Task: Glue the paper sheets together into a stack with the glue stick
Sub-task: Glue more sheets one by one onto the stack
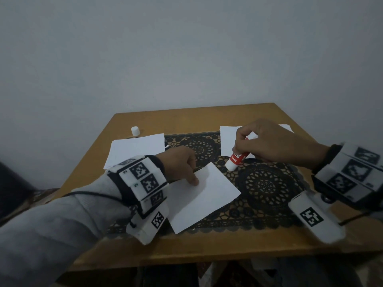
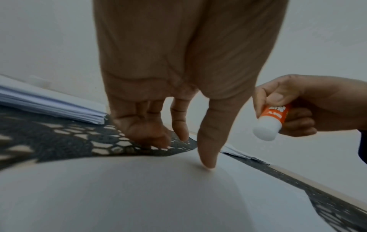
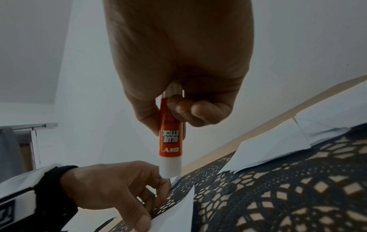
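From the head view, I should keep my left hand (image 1: 182, 162) pressing the sheet (image 1: 201, 198) at center while my right hand (image 1: 267, 139), upper right, grips the glue stick (image 1: 236, 159) just above it. In the left wrist view the thumb (image 2: 208, 141) holds the paper flat. In the right wrist view the stick hangs at center, white end down.

The bench (image 1: 207, 245) is smooth, matt light wood. On it lies a black lace mat (image 1: 267, 183), openwork and rough-looking. The sheets (image 1: 203, 195) are plain matt white paper. The glue stick (image 1: 236, 159) is smooth plastic, white with a glossy orange-red label; the cap (image 1: 135, 130) is white plastic.
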{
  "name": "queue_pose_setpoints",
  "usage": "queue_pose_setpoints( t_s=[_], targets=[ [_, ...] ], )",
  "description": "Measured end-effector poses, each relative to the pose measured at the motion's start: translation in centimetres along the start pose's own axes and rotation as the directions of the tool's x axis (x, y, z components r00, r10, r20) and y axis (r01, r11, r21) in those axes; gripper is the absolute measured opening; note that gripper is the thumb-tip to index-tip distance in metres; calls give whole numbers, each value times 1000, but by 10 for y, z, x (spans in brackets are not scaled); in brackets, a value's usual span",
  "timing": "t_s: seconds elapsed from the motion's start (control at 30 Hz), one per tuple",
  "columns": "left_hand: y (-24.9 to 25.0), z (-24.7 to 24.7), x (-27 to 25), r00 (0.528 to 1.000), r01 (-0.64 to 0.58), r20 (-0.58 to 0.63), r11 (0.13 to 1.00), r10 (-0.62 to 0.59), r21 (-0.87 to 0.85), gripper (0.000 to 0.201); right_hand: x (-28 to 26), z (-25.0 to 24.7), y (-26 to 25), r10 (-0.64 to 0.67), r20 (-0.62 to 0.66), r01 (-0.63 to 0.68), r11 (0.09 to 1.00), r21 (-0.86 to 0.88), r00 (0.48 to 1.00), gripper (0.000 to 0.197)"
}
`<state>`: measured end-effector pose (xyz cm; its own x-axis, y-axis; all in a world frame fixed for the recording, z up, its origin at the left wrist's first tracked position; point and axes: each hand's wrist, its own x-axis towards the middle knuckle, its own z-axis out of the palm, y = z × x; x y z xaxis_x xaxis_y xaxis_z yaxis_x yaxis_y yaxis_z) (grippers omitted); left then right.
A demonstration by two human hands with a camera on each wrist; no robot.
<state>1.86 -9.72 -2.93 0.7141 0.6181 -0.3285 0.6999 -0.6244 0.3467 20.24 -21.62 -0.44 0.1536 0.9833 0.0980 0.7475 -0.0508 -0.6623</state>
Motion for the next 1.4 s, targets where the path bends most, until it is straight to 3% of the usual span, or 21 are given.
queue_pose_setpoints(
  t_s=[0.1,0.3,0.47,0.63,0.83,1.4],
  targets=[
    [-4,0,-4,999,24,-33,997,-26,-69,38,-2,1,1,-7,21,7,1000,-2,1000,24],
    [2,16,-10,999,39,1,975,-40,220,74,-1,7,4,8,2,-8,999,-39,1000,26],
    [4,16,-10,998,69,-11,977,-68,200,71,-2,8,0,-26,10,27,999,-42,1000,25],
    [3,20,-14,997,64,-63,965,-49,253,56,-5,9,-1,-28,10,28,998,-51,1000,25],
    [1,19,-13,997,53,-77,951,-31,303,64,-6,8,6,-26,14,27,997,-78,1000,23],
    [-2,18,-9,998,9,-59,970,6,244,44,-9,12,14,-6,13,7,999,-45,1000,20]
  ],
)
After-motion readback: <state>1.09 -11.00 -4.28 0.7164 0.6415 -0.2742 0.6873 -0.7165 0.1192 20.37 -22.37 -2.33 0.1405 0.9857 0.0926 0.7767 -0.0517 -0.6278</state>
